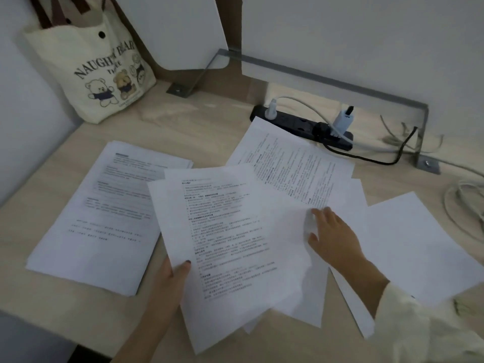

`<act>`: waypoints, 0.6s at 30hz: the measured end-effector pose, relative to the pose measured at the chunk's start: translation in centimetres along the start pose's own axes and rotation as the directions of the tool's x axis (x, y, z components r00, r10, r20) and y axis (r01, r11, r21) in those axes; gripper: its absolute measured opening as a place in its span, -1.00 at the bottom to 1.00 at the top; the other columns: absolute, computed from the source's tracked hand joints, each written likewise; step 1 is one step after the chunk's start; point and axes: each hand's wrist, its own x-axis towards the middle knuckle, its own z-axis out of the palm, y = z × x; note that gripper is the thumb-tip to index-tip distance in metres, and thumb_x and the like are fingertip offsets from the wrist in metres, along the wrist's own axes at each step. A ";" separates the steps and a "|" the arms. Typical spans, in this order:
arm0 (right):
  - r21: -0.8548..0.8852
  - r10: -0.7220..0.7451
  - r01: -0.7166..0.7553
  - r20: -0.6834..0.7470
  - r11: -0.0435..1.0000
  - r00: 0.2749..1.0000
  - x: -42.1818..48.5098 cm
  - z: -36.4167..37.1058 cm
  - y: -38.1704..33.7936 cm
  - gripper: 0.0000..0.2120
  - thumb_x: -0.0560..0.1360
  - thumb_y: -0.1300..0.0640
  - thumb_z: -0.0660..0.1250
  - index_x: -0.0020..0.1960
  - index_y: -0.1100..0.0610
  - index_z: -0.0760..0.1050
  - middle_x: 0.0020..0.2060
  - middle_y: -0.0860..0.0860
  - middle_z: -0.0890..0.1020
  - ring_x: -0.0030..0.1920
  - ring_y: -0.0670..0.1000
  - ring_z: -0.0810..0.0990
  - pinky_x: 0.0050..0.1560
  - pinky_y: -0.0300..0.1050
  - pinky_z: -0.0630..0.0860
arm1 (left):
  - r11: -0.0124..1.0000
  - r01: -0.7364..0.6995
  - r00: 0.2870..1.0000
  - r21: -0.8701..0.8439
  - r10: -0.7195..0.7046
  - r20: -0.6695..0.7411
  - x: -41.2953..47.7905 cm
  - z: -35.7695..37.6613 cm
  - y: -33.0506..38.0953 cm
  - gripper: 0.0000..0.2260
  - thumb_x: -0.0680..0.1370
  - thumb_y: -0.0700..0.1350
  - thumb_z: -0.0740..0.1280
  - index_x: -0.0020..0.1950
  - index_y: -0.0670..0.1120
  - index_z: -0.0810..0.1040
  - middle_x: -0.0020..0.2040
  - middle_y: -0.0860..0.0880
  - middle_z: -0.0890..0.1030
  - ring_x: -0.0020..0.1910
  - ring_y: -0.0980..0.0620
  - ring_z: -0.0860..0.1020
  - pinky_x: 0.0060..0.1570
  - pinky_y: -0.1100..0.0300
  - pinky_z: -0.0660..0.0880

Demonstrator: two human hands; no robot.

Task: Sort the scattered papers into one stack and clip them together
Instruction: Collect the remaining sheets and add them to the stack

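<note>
1. While L hand [172, 276] pinches the centre sheets [230, 244] at their lower-left edge (thumb on top, other fingers hidden under the paper), the step in hand reads as gathering, not clipping.
2. R hand [334, 238] lies on the overlapped sheets just right of centre. Fingers fairly straight, slightly apart, holding nothing. Tips blurred, so exact contact can't be told.
3. Paper pos.:
   - centre sheets: fanned and skewed, near front edge of desk [199, 127];
   - left pile [97, 221]: beside them, its right edge overlapped by them;
   - far sheet [290, 163]: angled toward the strip [301, 124], far corner touching or over it;
   - blank sheet [421, 247]: at right, partly under R forearm.
4. Est. progress: early. Four groups not yet merged, edges not squared.
5. Next move, as judged: R hand slides far sheet and blank sheet in toward centre while L hand holds the bundle square. Then add left pile and tap edges flush on desk.
6. Clip: none visible. Needs locating before final step.
7. Caution: loose sheets slide easily on each other, and a one-edge pinch lets the bundle sag and splay. Cables by strip may snag far sheet.
8. Bag [91, 72]: back left, well apart from the paper. No action req'd.
</note>
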 end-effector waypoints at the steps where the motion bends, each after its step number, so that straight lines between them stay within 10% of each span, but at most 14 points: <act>1: -0.058 -0.008 0.008 -0.006 0.998 1.000 0.1 -0.1 -0.2 -0.54 0.47 0.15 0.20 0.34 0.18 0.25 0.20 0.17 0.43 0.14 0.15 0.51 0.07 -0.05 0.50 | 1.000 -0.009 1.000 -0.005 0.009 -0.010 -0.1 -0.1 -0.1 -0.67 0.57 -0.27 0.17 0.34 -0.12 0.40 0.12 -0.04 0.54 0.15 -0.05 0.49 0.11 0.12 0.37; 9: -0.225 -0.062 0.052 -0.038 0.973 0.997 0.8 -0.7 -0.1 -0.77 0.54 0.25 0.12 0.18 0.23 0.37 -0.01 0.15 0.57 -0.10 0.12 0.63 -0.22 -0.10 0.51 | 0.995 -0.046 0.997 -0.094 0.040 -0.059 -0.3 -0.1 0.1 -0.69 0.56 -0.30 0.18 0.23 0.02 0.40 0.01 0.12 0.55 0.02 0.09 0.50 0.15 0.09 0.35; 14: 0.066 0.095 -0.083 -0.200 0.994 0.975 1.1 -1.1 1.1 -0.86 0.54 0.22 0.15 -0.08 0.27 0.43 -0.37 0.14 0.53 -0.41 0.15 0.46 -0.38 -0.14 0.36 | 0.992 -0.027 0.997 -0.124 0.018 -0.071 0.1 0.1 -0.2 -0.67 0.57 -0.26 0.20 0.30 -0.02 0.39 -0.02 0.13 0.53 0.11 0.02 0.47 0.12 0.13 0.34; 18: 0.468 0.381 -0.265 -0.171 0.843 0.909 0.8 -1.5 1.4 -0.85 0.56 0.21 0.12 -0.02 0.24 0.44 -0.26 0.16 0.55 -0.30 0.16 0.48 -0.27 -0.08 0.41 | 0.989 -0.040 0.995 -0.140 0.027 -0.099 0.0 -0.2 -0.2 -0.62 0.57 -0.24 0.21 0.38 -0.02 0.34 0.07 0.08 0.51 0.14 0.03 0.43 0.15 0.14 0.31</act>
